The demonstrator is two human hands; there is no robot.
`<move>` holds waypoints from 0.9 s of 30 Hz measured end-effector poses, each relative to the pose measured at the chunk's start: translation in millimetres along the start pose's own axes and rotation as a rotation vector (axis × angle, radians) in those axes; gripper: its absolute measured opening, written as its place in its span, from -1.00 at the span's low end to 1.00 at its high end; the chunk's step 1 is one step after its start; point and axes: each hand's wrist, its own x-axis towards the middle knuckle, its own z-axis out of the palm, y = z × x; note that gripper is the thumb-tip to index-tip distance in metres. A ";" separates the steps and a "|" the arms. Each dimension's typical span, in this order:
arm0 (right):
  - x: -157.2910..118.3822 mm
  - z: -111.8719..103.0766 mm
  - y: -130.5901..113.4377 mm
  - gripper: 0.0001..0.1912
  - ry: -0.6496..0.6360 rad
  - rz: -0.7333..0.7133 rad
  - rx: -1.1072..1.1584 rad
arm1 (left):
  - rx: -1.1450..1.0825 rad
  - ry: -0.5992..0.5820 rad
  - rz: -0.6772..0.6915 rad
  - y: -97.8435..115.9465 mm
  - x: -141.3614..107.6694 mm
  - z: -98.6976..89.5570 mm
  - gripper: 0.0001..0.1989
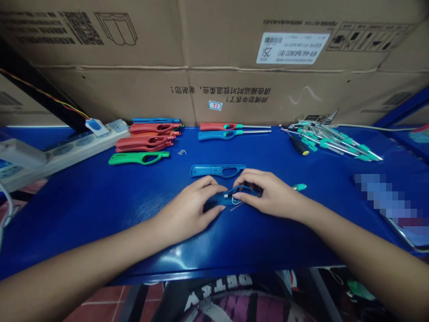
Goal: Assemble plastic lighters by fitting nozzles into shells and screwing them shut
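My left hand [191, 208] grips the near end of a blue lighter casing half [216, 201] between thumb and fingers, low over the blue table. My right hand [270, 192] pinches a small black part with a pale tip [228, 195] at the casing's middle. A thin white wire [236, 202] loops out below the right fingertips. Past the right hand, a teal-ended piece [300, 187] sticks out; its link to the casing is hidden. Just beyond both hands lies another blue casing half [209, 171], inner side up.
Red, orange, green and blue lighter handles [144, 143] lie at left, near tiny metal bits [182, 152] and a power strip [69, 150]. Two lighters with metal tubes [231, 129] lie ahead. Tubes with teal ends [335, 138], a screwdriver [298, 144] and a cardboard box [134, 89] stand farther off.
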 end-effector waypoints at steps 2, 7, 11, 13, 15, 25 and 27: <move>-0.2 2.2 0.9 -0.89 -0.005 -0.004 -0.004 | -0.057 0.000 -0.010 -0.7 1.6 1.0 -0.70; -1.6 4.9 -2.0 -0.90 -0.007 -0.001 -0.006 | -0.138 0.044 -0.017 -1.1 6.9 4.3 -0.81; -2.5 6.4 -5.6 -0.89 -0.014 0.021 -0.018 | -0.171 0.059 -0.004 -2.6 9.0 6.8 -0.85; -2.6 7.2 -6.1 -0.89 -0.011 0.029 -0.024 | -0.181 0.066 -0.010 -2.3 8.9 8.0 -0.85; -2.3 7.8 -6.2 -0.90 -0.001 0.044 -0.023 | -0.193 0.075 -0.017 -1.3 8.4 8.8 -0.86; -1.2 9.4 -7.5 -0.89 0.027 0.063 0.005 | -0.261 0.063 -0.061 1.1 8.4 8.8 -0.85; -1.3 6.1 -7.0 -0.89 0.020 0.055 0.038 | -0.261 0.053 -0.051 0.2 8.3 9.0 -0.84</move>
